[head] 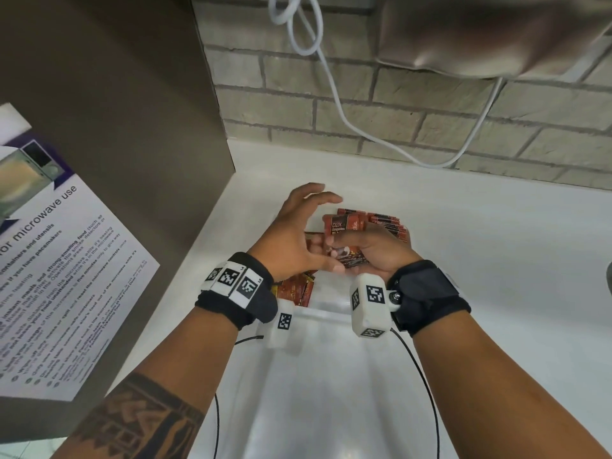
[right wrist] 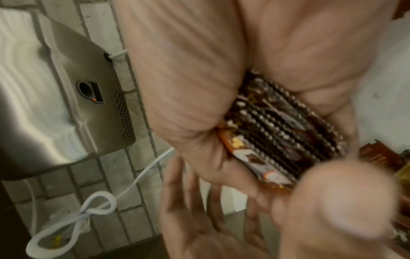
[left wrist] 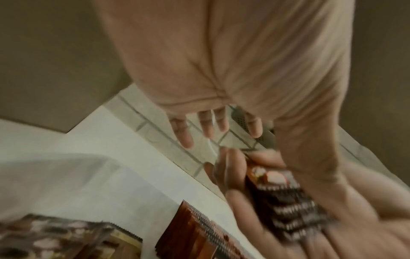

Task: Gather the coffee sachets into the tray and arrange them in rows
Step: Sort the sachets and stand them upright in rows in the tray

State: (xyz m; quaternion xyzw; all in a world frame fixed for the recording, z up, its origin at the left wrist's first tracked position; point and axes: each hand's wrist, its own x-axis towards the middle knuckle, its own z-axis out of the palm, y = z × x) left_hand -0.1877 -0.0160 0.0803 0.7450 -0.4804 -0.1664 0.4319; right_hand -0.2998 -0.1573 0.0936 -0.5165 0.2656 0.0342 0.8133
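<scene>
Your right hand gripped a fanned stack of red-brown foil coffee sachets, fingers and thumb curled round it, held just above the far end of the clear plastic tray. Your left hand was spread, fingers relaxed, thumb beside the stack; contact w/ it can't be told. More red sachets lay on the white countertop under the left wrist, by the tray's far-left corner. Room: grey brick-tile wall behind, brushed-steel wall unit upper right w/ looped white cable hanging. Brown panel on the left carried a microwave-use notice.
</scene>
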